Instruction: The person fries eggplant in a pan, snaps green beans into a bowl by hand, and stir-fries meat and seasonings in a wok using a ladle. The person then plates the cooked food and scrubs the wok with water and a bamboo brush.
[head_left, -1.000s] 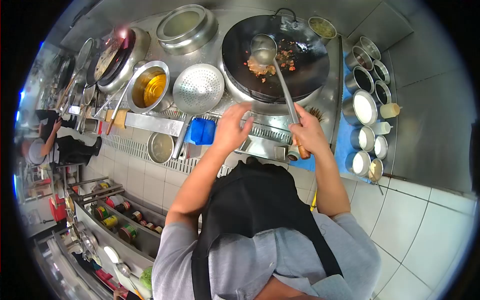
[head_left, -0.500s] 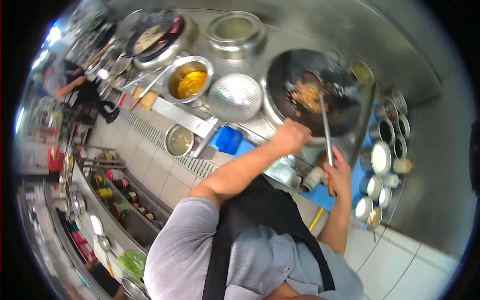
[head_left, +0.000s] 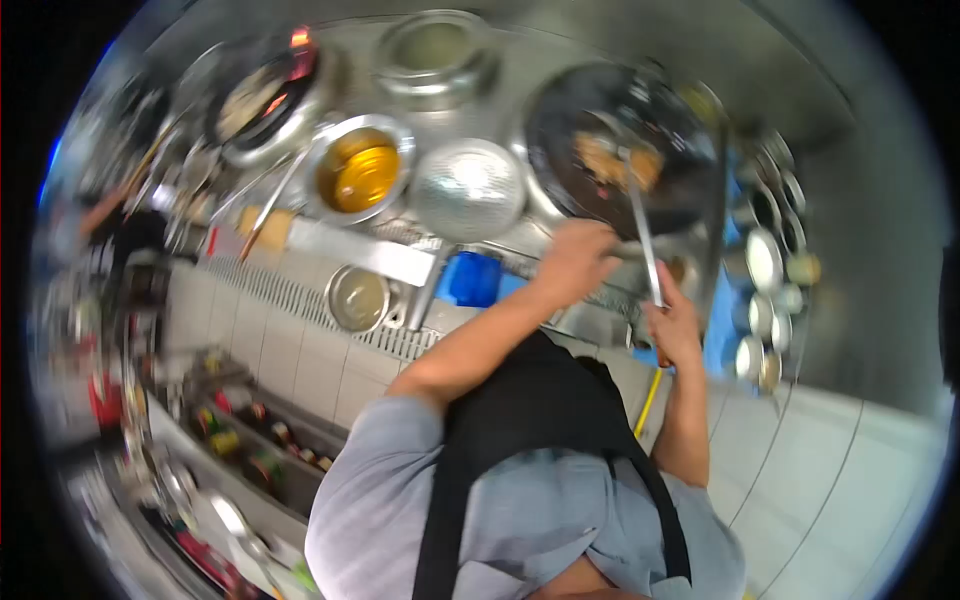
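Observation:
My right hand [head_left: 676,322] is wrapped around the handle of a long metal ladle [head_left: 642,215]. The ladle's bowl rests in a dark wok [head_left: 560,150], among browned food [head_left: 643,167] in small pieces. My left hand [head_left: 580,260] is closed at the wok's near rim; the fingers' far side is hidden, and the hand seems to grip the rim or a handle there. The wok sits on a round burner.
Left of the wok stand a perforated metal strainer [head_left: 468,190], a pot of yellow oil [head_left: 402,160] and another wok with flames [head_left: 300,50]. Several metal containers [head_left: 763,260] line the right side. A blue box [head_left: 472,280] sits near the front edge. Another person works far left.
The view has shifted and blurred. The food in the wok has spread and moved. Flames now show at the far left wok. Both hands keep their holds.

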